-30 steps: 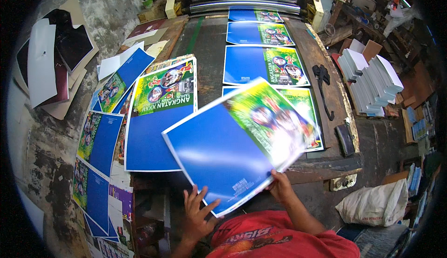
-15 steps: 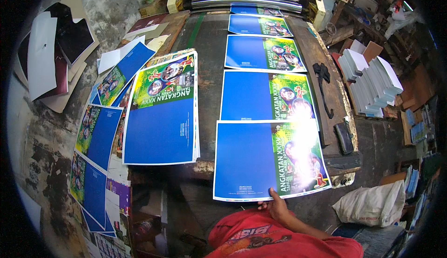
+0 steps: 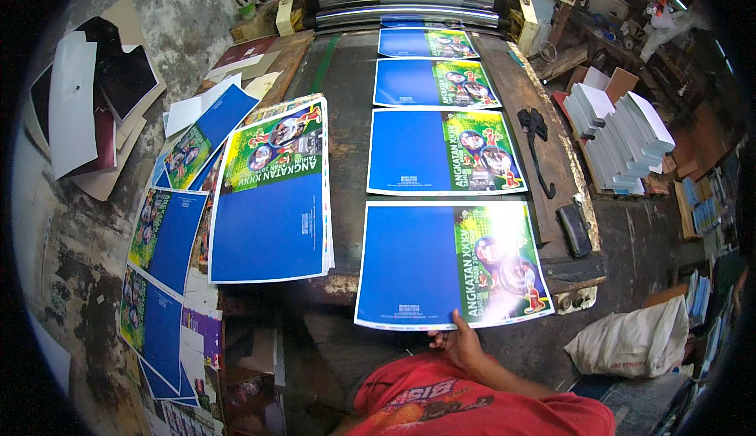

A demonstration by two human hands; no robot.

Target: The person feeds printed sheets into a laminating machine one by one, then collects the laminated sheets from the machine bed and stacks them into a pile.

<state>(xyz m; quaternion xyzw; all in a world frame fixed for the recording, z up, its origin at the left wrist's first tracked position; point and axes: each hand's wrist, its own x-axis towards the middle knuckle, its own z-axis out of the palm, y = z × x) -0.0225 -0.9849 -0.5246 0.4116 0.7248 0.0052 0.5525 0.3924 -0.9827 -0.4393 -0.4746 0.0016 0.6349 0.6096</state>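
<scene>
My right hand [image 3: 461,345] pinches the near edge of a glossy printed sheet [image 3: 409,267], thumb on top and fingers underneath. The sheet is blue on its left half, with a green and yellow picture panel on its right half. It reaches past the table's near edge, and a bright glare lies on the panel. Just behind it, separated by a narrow gap, lies a matching sheet [image 3: 413,152]. Further matching sheets [image 3: 402,83] run in a line back to the machine's rollers [image 3: 409,17]. My left hand is out of sight.
Left of the line lies a stack of matching sheets [image 3: 264,231], with loose prints [image 3: 169,239] beyond it. A black strap [image 3: 538,141] and a dark pouch [image 3: 577,230] lie on the table's right side. White paper stacks [image 3: 622,133] and a white sack [image 3: 630,337] are further right.
The held sheet, which overlapped the one behind it, now lies apart from it with a gap between. My right hand keeps its pinch on the near edge. The view has shifted slightly.
</scene>
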